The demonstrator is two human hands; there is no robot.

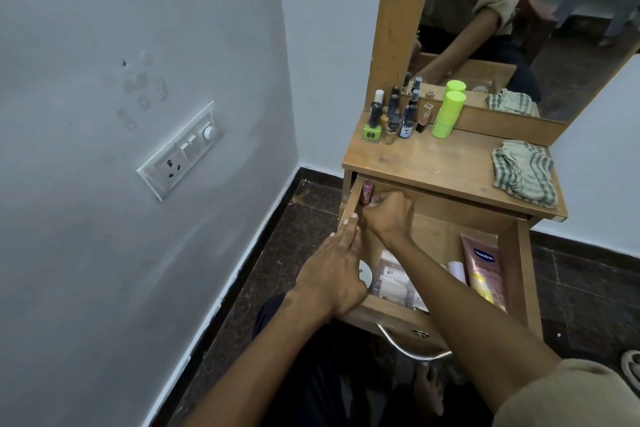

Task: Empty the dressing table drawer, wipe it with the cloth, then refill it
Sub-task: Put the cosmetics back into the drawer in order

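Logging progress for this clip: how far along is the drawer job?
Emptying is underway: bottles already stand on the tabletop. The right hand pinches a small pink tube in the drawer; the left hand rests on its side. A lotion tube remains inside. The cloth lies unused.

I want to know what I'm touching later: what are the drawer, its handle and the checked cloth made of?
The drawer looks like light brown wood or wood-look board, matte with faint grain. Its handle looks like metal: curved, silvery and shiny. The checked cloth looks like soft woven fabric, probably cotton, since it lies crumpled in folds.
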